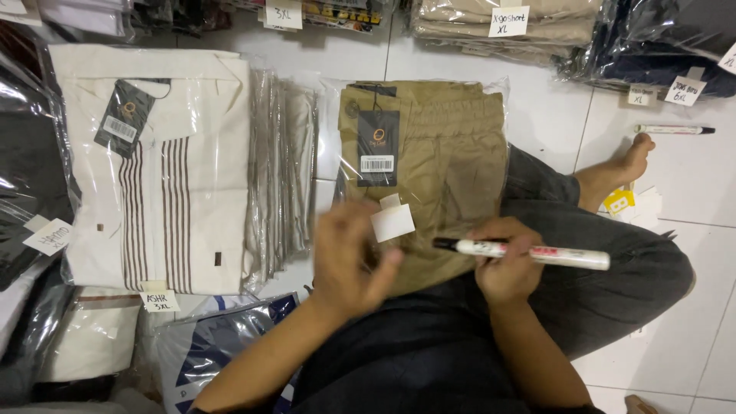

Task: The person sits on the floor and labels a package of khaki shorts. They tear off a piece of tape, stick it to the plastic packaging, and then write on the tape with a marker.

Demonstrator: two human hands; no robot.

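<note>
Our right hand (502,268) grips the marker (529,253); left hand (353,257), blurred, grip unclear, by the blank label (392,222). The uncapped tip could smear the bag (452,165).

Bagged trousers (437,146) lie right of bagged shirt (153,169) (label (392,222) seemingly on trousers)

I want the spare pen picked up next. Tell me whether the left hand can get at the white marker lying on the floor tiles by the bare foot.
Probably not directly: the white marker lies far right, past the bare foot; the left hand would cross the right hand.
</note>
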